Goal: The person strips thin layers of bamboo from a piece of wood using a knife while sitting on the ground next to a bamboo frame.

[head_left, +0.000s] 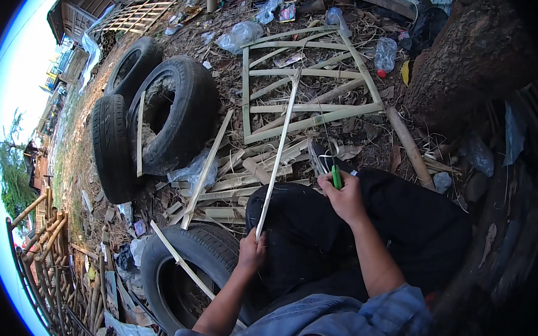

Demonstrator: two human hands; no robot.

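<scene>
My left hand (252, 251) is closed around the lower end of a long, pale bamboo strip (277, 153). The strip slants up past my left knee, and its far end overlaps a frame of split bamboo slats (312, 122) on the ground. Over my dark trousers, my right hand (346, 196) grips a green-handled tool (337, 177). What lies beyond that handle is too thin and dark to make out clearly. Between the frame and my knees, cut bamboo pieces (234, 184) are strewn about.
Worn tyres (189, 111) stand at the left, and another tyre (171, 248) lies by my left arm with a bamboo strip (180, 261) across it. A tree trunk (472, 63) rises at the right. A plastic bottle (385, 55) and crumpled bags (240, 37) litter the ground.
</scene>
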